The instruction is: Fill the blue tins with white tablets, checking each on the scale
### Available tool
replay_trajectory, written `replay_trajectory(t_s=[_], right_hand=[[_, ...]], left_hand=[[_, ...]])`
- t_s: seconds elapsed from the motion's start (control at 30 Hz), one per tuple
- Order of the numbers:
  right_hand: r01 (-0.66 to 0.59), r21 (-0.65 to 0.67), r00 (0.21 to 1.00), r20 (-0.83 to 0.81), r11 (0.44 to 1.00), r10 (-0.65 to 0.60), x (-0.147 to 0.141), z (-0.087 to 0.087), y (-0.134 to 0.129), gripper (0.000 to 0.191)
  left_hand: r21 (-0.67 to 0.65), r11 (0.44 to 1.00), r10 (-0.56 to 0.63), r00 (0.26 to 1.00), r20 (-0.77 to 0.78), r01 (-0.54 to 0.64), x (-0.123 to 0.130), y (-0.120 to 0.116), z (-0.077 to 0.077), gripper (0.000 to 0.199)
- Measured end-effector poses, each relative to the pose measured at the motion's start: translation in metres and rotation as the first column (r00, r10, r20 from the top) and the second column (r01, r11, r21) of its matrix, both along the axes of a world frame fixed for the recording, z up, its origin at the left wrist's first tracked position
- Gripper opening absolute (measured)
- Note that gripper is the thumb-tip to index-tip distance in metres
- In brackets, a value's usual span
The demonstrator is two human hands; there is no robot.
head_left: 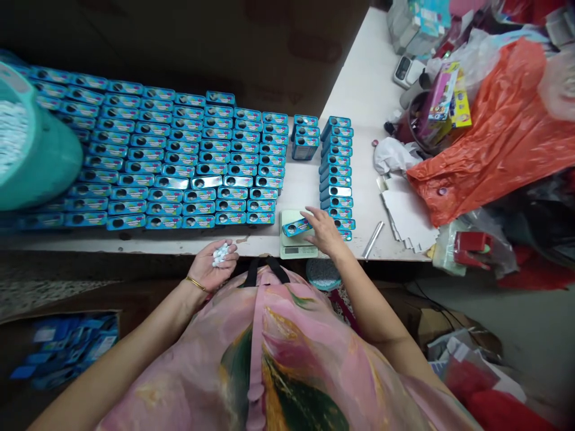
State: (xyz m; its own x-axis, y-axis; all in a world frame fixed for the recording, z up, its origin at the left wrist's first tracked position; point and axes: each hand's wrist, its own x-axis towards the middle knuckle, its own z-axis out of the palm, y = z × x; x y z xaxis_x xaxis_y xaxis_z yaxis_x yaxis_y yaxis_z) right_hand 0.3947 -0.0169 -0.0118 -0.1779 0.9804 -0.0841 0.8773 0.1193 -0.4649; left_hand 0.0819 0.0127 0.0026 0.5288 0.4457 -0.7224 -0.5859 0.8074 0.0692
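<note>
My left hand (211, 267), palm up with fingers curled, holds a small heap of white pieces (220, 254) at the table's front edge. A blue tin (295, 227) lies on a pale green scale (291, 216), and my right hand (322, 232) has its fingers around the tin's right end. The scale's display faces me. To the left stand many rows of blue tins (200, 194) with round dark openings. A single column of similar tins (336, 170) stands to the right of the scale, past a few tins (306, 143) set behind it.
At the far left a teal bucket (49, 149) holds white pieces. A metal tube (372, 239), stacked white cards (406, 212) and an orange plastic bag (494, 131) are on the right. Below left, a carton holds blue items (72, 347). A round container (323, 274) sits below the table edge.
</note>
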Motion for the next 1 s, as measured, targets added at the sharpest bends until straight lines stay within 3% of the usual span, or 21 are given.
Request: replay_trajectory(t_s=[0.13,0.33,0.5,0.6,0.67,0.73,1.0], right_hand=[[-0.043,-0.019,0.999,0.027,0.999,0.044,-0.008,0.0,0.002,0.069],[-0.051,0.019,0.998,0.024,0.999,0.05,-0.011,-0.005,0.017,0.045],[0.147,0.109,0.984,0.087,0.983,-0.157,0.004,-0.009,0.089,0.039],[0.239,0.064,0.953,0.178,0.969,-0.247,0.01,-0.009,0.138,0.038],[0.266,0.026,0.936,0.232,0.964,-0.265,0.013,-0.01,0.155,0.037],[0.25,0.027,0.934,0.259,0.968,-0.248,0.014,-0.011,0.156,0.038],[0.197,0.095,0.957,0.198,0.976,-0.212,0.019,-0.011,0.119,0.038]], left_hand=[[0.021,1.0,0.017,1.0,0.007,-0.017,-0.007,0.002,-0.002,0.015],[0.008,0.997,0.073,0.997,-0.014,-0.073,-0.016,0.005,-0.001,0.015],[0.009,0.991,0.135,0.991,-0.024,-0.135,-0.027,0.005,-0.005,0.013],[0.026,0.985,0.171,0.984,-0.037,-0.171,-0.038,0.0,-0.007,0.012],[0.045,0.98,0.198,0.979,-0.049,-0.195,-0.045,-0.004,-0.007,0.012],[0.05,0.974,0.224,0.973,-0.063,-0.221,-0.051,-0.009,-0.008,0.013],[-0.035,0.972,0.226,0.967,-0.119,-0.232,-0.052,-0.013,-0.01,0.013]])
